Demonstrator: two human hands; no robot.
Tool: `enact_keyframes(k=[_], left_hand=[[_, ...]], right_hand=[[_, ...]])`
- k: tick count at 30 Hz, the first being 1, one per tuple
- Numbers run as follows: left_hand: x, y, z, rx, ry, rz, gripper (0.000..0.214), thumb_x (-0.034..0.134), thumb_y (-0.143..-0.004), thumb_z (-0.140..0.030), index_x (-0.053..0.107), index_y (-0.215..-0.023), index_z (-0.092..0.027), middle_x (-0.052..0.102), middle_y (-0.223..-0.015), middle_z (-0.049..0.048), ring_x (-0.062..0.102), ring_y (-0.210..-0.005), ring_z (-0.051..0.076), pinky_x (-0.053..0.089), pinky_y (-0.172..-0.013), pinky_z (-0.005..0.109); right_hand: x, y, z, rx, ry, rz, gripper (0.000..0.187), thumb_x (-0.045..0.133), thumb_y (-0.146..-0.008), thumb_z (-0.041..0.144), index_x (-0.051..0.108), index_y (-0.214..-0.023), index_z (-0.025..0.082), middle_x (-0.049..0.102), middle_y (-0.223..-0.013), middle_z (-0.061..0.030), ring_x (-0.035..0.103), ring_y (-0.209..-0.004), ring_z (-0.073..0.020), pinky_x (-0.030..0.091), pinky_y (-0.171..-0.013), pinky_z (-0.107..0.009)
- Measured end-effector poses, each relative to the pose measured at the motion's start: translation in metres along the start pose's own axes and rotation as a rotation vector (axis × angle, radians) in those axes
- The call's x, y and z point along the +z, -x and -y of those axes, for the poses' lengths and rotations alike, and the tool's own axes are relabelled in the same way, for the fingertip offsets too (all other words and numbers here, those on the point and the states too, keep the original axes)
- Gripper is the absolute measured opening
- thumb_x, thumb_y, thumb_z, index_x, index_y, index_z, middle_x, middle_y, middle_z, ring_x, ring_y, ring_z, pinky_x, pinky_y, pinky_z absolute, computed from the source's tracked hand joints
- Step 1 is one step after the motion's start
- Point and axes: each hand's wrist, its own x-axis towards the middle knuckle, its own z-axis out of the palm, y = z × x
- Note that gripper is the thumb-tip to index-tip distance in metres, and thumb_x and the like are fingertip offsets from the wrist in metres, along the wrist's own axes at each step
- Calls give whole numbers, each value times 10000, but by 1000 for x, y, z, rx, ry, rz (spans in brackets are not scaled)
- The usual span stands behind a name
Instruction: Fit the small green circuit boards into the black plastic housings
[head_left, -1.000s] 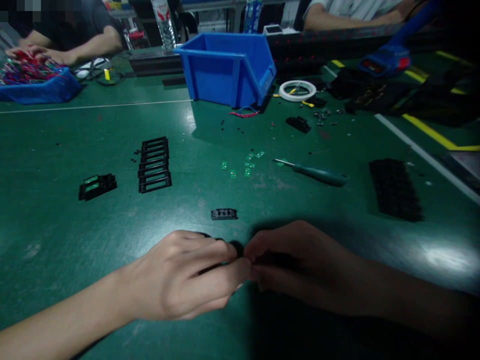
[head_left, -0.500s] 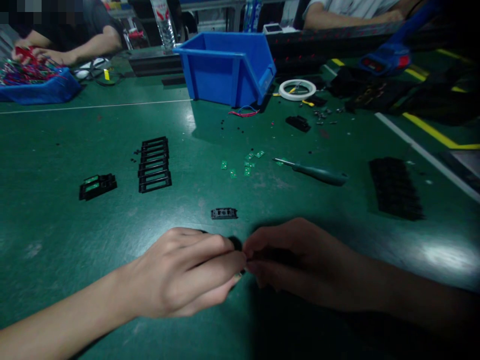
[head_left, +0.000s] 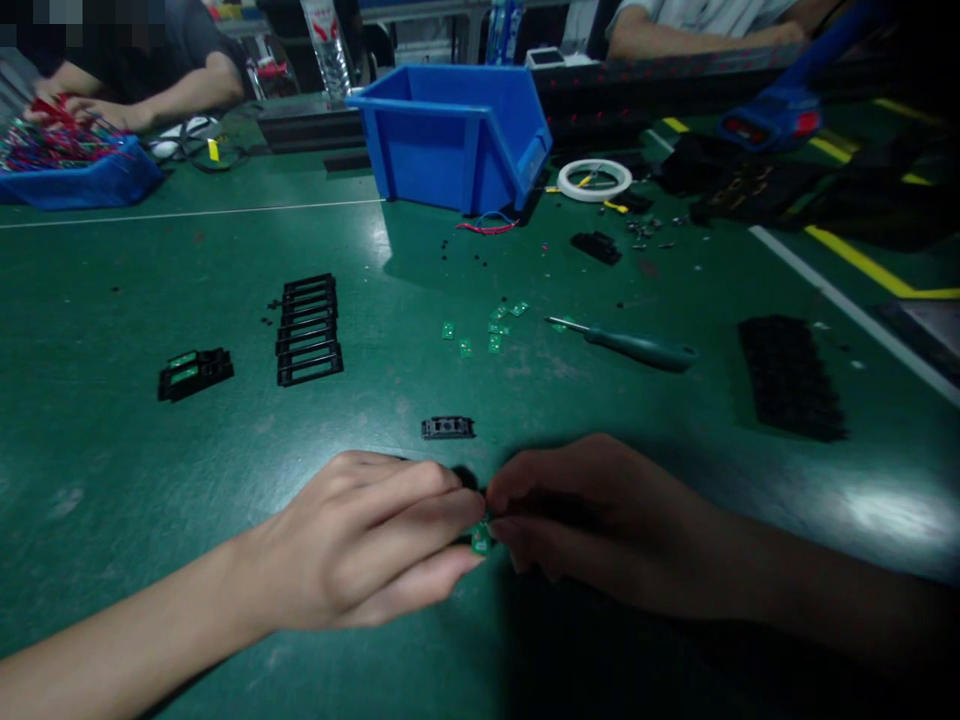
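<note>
The left hand (head_left: 360, 545) pinches a small green board (head_left: 481, 538) between thumb and fingers, where both hands meet; the right hand (head_left: 600, 520) has its fingertips drawn together against it, though whether they grip anything I cannot tell. Farther out, left of the left hand, paired black holders (head_left: 217, 366) already carry two green strips. Just ahead of the hands, a black piece (head_left: 448, 428) shows no green, and beyond it several loose boards (head_left: 494, 343) appear still unfitted.

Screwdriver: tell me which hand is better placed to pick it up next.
Probably the right hand. The screwdriver lies on that side, its handle pointing rightward, while the left hand is farther across. Both hands meet at a small green board, so the right would first have to leave it.
</note>
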Motion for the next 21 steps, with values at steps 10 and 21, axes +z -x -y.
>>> enact_keyframes(k=[10,21], left_hand=[[1,-3,0,3,4,-5,266,638,-963,-197,599,-1188,-59,696,-941,103,666,-732,173,511,-603,295],[-1,0,0,-2,14,10,324,687,-916,-147,594,-1211,-49,692,-965,107,653,-725,182,496,-597,315]], right_hand=[[0,1,0,-26,4,-5,173,577,-1012,311,653,-1002,155,681,-735,4,578,-584,-67,409,-510,-161],[0,0,0,-23,8,-14,218,546,-1030,335,657,-1014,149,693,-733,-4,590,-590,-65,432,-525,-151]])
